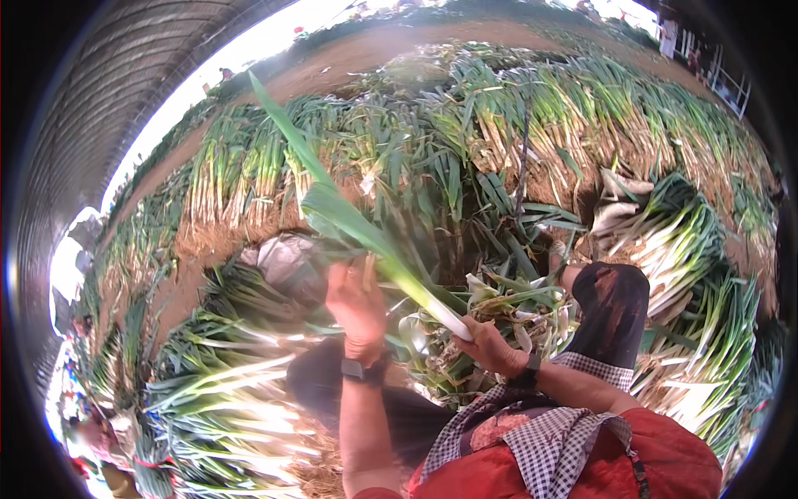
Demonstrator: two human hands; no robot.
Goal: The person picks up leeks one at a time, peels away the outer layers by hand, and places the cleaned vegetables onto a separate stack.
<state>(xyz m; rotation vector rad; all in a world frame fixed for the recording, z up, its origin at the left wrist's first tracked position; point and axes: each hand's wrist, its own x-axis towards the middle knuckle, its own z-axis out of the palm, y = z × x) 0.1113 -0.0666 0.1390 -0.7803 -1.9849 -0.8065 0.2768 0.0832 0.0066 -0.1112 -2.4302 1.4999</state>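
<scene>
A single leek (399,270) slants across the middle, its long green leaves pointing up to the left and its white end toward me. My right hand (492,345) is closed round that white end. Just left of the stalk, my left hand (357,303) is raised with curled fingers; a pale strip seems to show at the fingertips, too blurred to name. Both wrists wear dark bands. Beneath the hands, between my knees, lies a heap of stripped leaves and peelings (499,312).
Piles of cleaned leeks lie at the left (241,374) and right (690,258), white ends inward. Ahead stands a long row of unpeeled leeks (573,116) with earthy roots. Pale sacks (287,258) lie nearby. A ribbed curved roof (125,91) arches over the left; people appear far off.
</scene>
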